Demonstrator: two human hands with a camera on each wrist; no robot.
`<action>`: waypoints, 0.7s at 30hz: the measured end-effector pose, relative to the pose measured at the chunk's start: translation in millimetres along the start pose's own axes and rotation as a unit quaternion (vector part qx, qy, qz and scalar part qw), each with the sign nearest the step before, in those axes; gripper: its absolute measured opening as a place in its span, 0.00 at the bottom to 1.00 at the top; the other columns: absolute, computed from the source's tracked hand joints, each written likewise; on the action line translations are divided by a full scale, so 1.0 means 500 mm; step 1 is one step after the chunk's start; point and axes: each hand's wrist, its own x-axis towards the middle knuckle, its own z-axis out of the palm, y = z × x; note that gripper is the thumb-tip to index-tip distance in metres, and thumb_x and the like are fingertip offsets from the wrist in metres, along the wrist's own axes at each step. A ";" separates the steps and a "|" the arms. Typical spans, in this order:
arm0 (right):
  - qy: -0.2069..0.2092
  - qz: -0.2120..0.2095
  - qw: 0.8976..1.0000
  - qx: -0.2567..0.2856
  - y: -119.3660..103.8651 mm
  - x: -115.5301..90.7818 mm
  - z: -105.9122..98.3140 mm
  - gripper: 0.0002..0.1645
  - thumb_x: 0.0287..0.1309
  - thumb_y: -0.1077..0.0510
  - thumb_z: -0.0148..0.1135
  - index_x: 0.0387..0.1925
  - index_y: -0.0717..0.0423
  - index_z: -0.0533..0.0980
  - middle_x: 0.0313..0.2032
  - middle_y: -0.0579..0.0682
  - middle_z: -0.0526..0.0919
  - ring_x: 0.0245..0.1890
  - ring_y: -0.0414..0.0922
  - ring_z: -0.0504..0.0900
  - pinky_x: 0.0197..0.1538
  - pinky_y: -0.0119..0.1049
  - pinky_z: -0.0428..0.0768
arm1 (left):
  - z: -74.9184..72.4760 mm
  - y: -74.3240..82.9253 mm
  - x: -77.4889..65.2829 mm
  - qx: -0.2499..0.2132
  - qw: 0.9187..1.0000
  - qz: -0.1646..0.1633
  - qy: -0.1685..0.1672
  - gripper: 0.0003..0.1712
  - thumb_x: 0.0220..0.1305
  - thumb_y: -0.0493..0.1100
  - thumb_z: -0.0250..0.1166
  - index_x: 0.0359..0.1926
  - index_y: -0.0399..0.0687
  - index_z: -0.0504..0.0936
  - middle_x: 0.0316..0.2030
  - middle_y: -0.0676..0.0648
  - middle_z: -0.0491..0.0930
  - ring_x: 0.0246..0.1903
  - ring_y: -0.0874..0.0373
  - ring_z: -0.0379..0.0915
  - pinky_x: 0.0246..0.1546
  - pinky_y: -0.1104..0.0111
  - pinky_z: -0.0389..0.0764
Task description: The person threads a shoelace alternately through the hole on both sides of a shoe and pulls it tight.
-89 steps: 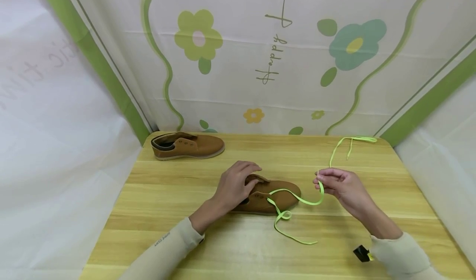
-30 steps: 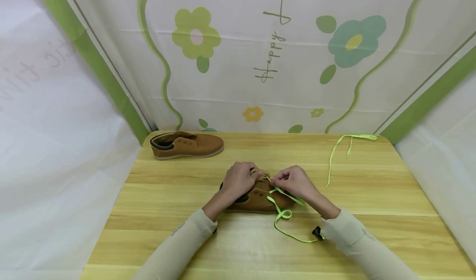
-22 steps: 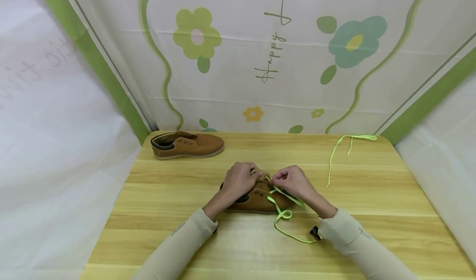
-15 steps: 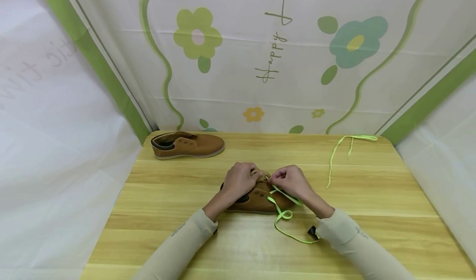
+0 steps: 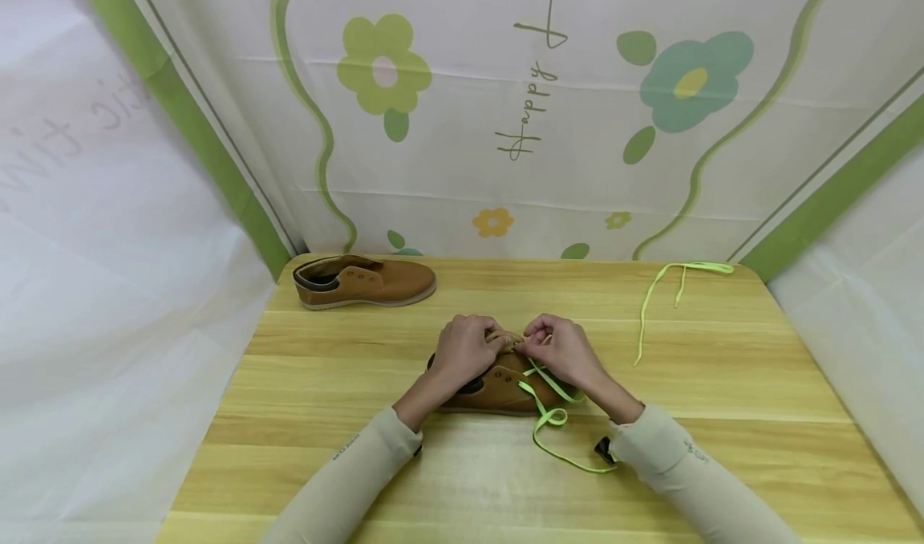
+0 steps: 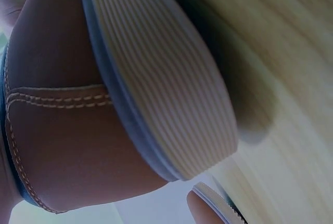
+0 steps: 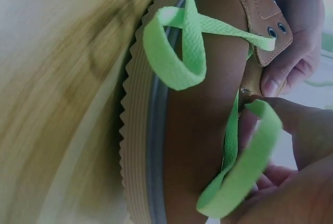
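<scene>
A brown shoe [image 5: 484, 401] sits in the middle of the table, toe to the right. My left hand [image 5: 462, 350] grips its raised far eyelet flap, with the thumb on the inner side. At that flap's front eyelet, my right hand [image 5: 566, 353] pinches a neon green shoelace [image 7: 268, 146] between thumb and finger. The lace bends in a loop beneath those fingers; its tip is hidden. The lace's other end runs out of the near flap's front eyelet [image 7: 271, 31], forming a curl [image 5: 556, 417] and trailing onto the table. The left wrist view mostly shows the shoe's heel [image 6: 78, 146] and ribbed sole.
A second brown shoe [image 5: 390, 283], without a lace, stands at the back left of the wooden table [image 5: 289, 448]. Another neon green shoelace [image 5: 644, 307] lies at the back right. A printed curtain [image 5: 447, 159] hangs behind the table.
Over three seconds my right hand brings the lace from the right to the far flap. In the last second it edges left against the eyelet. My left hand stays on the flap.
</scene>
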 end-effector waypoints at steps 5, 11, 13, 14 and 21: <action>-0.015 -0.023 1.000 -0.001 0.000 0.003 0.000 0.06 0.62 0.60 0.76 0.38 0.59 0.87 0.30 0.48 0.86 0.25 0.40 0.83 0.29 0.33 0.80 | -0.002 0.000 -0.001 0.004 1.000 0.010 0.004 0.05 0.65 0.47 0.78 0.37 0.52 0.94 0.19 0.55 0.82 0.13 0.65 0.63 0.18 0.72 0.61; -0.016 -0.063 0.998 -0.018 0.002 0.005 0.002 0.04 0.62 0.64 0.75 0.39 0.60 0.90 0.33 0.49 0.87 0.30 0.41 0.84 0.34 0.33 0.81 | -0.002 -0.002 -0.002 0.004 1.000 0.023 0.012 0.04 0.62 0.44 0.80 0.35 0.51 0.93 0.24 0.54 0.87 0.18 0.65 0.72 0.22 0.71 0.72; -0.017 -0.068 0.997 -0.020 0.001 0.005 0.003 0.04 0.62 0.65 0.74 0.39 0.60 0.90 0.32 0.48 0.87 0.31 0.41 0.83 0.36 0.33 0.81 | -0.001 -0.003 -0.002 0.007 0.999 0.030 0.017 0.04 0.61 0.44 0.80 0.33 0.52 0.93 0.25 0.54 0.87 0.19 0.65 0.74 0.23 0.71 0.74; -0.020 -0.067 0.997 -0.017 0.001 0.005 0.003 0.04 0.62 0.65 0.74 0.39 0.60 0.90 0.32 0.48 0.86 0.31 0.40 0.83 0.36 0.33 0.81 | 0.000 -0.004 -0.003 0.007 0.999 0.035 0.019 0.04 0.60 0.44 0.81 0.33 0.52 0.92 0.25 0.54 0.87 0.19 0.65 0.75 0.24 0.71 0.74; -0.057 -0.030 0.996 0.054 -0.003 0.006 -0.003 0.05 0.64 0.64 0.72 0.39 0.61 0.89 0.33 0.50 0.85 0.31 0.42 0.80 0.34 0.32 0.80 | 0.005 -0.010 -0.006 0.004 0.998 0.060 0.031 0.07 0.58 0.42 0.82 0.28 0.53 0.91 0.22 0.55 0.86 0.18 0.66 0.75 0.21 0.72 0.73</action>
